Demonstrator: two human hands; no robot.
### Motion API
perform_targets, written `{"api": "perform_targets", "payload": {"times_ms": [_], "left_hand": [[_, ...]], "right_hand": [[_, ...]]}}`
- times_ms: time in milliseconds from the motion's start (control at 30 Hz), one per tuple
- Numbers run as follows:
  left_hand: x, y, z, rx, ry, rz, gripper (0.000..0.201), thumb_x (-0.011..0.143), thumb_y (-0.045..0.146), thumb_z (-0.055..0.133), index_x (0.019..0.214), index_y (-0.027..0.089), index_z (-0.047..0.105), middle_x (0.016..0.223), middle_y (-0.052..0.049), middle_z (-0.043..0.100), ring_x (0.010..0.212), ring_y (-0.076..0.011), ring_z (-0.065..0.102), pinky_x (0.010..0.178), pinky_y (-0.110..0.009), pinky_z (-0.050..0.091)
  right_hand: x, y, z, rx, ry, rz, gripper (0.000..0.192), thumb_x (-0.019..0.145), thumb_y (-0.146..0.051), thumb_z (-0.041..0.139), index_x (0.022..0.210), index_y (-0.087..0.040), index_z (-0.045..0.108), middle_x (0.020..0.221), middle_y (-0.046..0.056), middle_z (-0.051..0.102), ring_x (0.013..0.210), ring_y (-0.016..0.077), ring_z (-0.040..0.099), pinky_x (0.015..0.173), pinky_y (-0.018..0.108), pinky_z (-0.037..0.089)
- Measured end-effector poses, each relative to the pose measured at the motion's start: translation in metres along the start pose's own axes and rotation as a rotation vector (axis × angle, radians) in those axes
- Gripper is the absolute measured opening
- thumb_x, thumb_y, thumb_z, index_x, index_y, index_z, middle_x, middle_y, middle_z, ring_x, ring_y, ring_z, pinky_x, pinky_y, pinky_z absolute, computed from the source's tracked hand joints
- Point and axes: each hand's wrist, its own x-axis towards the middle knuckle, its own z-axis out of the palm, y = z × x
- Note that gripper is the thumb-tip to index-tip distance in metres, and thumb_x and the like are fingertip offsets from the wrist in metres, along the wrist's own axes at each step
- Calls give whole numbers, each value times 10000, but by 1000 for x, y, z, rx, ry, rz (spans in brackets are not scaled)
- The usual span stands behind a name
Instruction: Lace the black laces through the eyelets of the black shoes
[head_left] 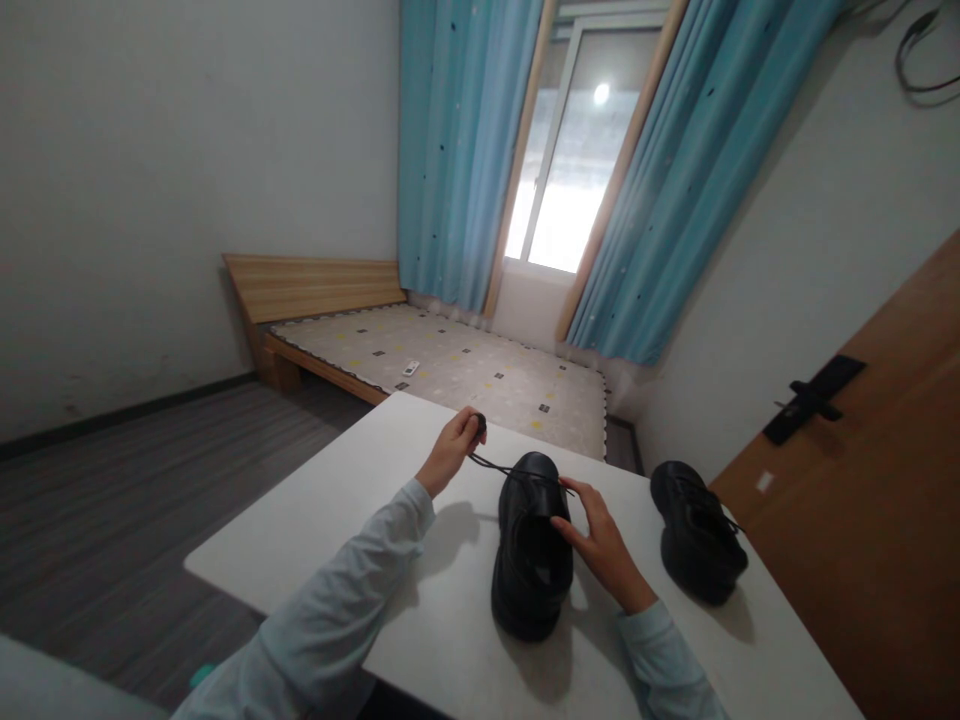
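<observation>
A black leather shoe [531, 590] stands on the white table, its toe pointing away from me and its opening towards me. My left hand [450, 450], to the left of the toe, is closed on the black shoelace [491, 464], drawn out taut from the shoe's front. A small dark rounded piece shows at the fingertips; I cannot tell if it is bunched lace. My right hand [600, 545] grips the shoe's right side, thumb at the opening's edge and forefinger by the laces. Its other fingers are partly hidden. Further right stands a second black shoe [701, 545], untouched.
Beyond the white table [315, 530] is a low bed with a patterned mattress [480, 350], and a white remote [411, 369] lies on it. A wooden door [885, 450] with a black handle is at right. Blue curtains [465, 150] frame the window.
</observation>
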Motion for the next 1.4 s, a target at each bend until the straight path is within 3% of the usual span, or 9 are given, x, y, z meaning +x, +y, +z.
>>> {"api": "perform_targets", "payload": {"times_ms": [200, 267, 367, 667, 833, 1067, 1200, 1333, 1400], "left_hand": [[0, 5, -7, 129, 566, 267, 337, 892, 463, 394, 729, 174, 457, 665, 11, 471, 582, -90, 422, 518, -187, 337], [-1, 7, -8, 168, 643, 321, 324, 899, 451, 385, 739, 178, 456, 673, 10, 468, 600, -95, 426, 544, -191, 346], [-4, 10, -8, 184, 634, 342, 316, 912, 438, 362, 754, 180, 454, 667, 16, 455, 573, -92, 396, 544, -195, 337], [-8, 6, 0, 290, 317, 228, 394, 921, 456, 303, 883, 161, 562, 753, -24, 576, 640, -114, 496, 602, -225, 400], [-3, -15, 1, 602, 8, 83, 306, 905, 326, 383, 946, 167, 641, 939, -55, 657, 895, -163, 589, 814, -263, 443], [-10, -29, 0, 1155, -484, 30, 202, 825, 235, 533, 945, 269, 691, 949, -46, 674, 932, -216, 587, 822, -323, 428], [-14, -23, -4, 1313, -556, -62, 205, 787, 356, 582, 967, 332, 677, 1011, -23, 673, 994, -260, 570, 839, -380, 405], [-11, -24, -11, 1248, -638, -116, 438, 685, 527, 644, 1056, 295, 647, 1059, -46, 656, 986, -258, 589, 813, -325, 431], [-9, -27, -14, 1229, -660, -112, 524, 613, 490, 718, 1082, 274, 630, 1077, -51, 640, 995, -254, 587, 828, -303, 432]], "right_hand": [[0, 1, 1, 8, -16, 15, 451, 822, -411, 550, 1222, -229, 448, 1198, 83, 535, 1142, 244, 483, 984, 418, 390], [0, 1, 1, 13, -28, 19, 451, 827, -412, 544, 1227, -231, 441, 1206, 83, 527, 1148, 244, 476, 989, 418, 383], [0, 3, 2, 17, -41, 20, 456, 832, -413, 538, 1237, -233, 429, 1215, 86, 515, 1158, 247, 461, 998, 429, 368], [2, 0, 2, 16, -41, 22, 444, 829, -415, 538, 1227, -240, 447, 1197, 77, 524, 1144, 245, 470, 992, 421, 375], [3, -2, 3, 12, -37, 20, 433, 831, -417, 533, 1216, -237, 453, 1188, 82, 528, 1135, 249, 474, 980, 423, 383], [3, -1, 4, 4, -43, 6, 428, 830, -411, 537, 1212, -235, 455, 1184, 82, 532, 1130, 247, 479, 974, 417, 386], [3, -1, 3, 6, -43, 8, 427, 832, -405, 540, 1214, -236, 453, 1192, 82, 528, 1137, 245, 472, 979, 418, 381], [3, -1, 3, 18, -55, 17, 423, 836, -402, 535, 1216, -238, 448, 1196, 80, 521, 1142, 244, 467, 984, 420, 376], [3, -1, 2, 31, -63, 17, 418, 839, -399, 531, 1216, -240, 448, 1196, 79, 518, 1141, 242, 468, 987, 419, 375]]}}
